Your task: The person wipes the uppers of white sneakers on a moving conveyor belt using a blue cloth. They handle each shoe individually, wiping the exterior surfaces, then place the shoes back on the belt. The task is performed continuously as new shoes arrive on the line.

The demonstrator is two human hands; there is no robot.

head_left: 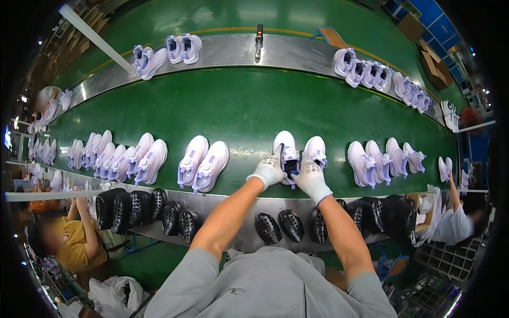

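White work gloves with dark fingertips cover both my hands. A white-and-lavender sneaker (284,140) lies toe-away on the green belt in front of me. My left hand (269,170) is closed on the left side of its collar. From the other side, my right hand (312,176) grips the same collar, near the dark opening. A matching sneaker (315,144) stands just to the right, its heel partly hidden behind my right hand. Below my forearms, black perforated shoe lasts (268,228) line the metal ledge (241,212).
Sneaker pairs (204,164) sit along the green belt (233,106) to the left, with more sneakers (371,161) to the right. The far metal shelf (228,50) bears a handheld tool (259,42) and several sneakers. Co-workers sit at left (79,238) and right (453,222).
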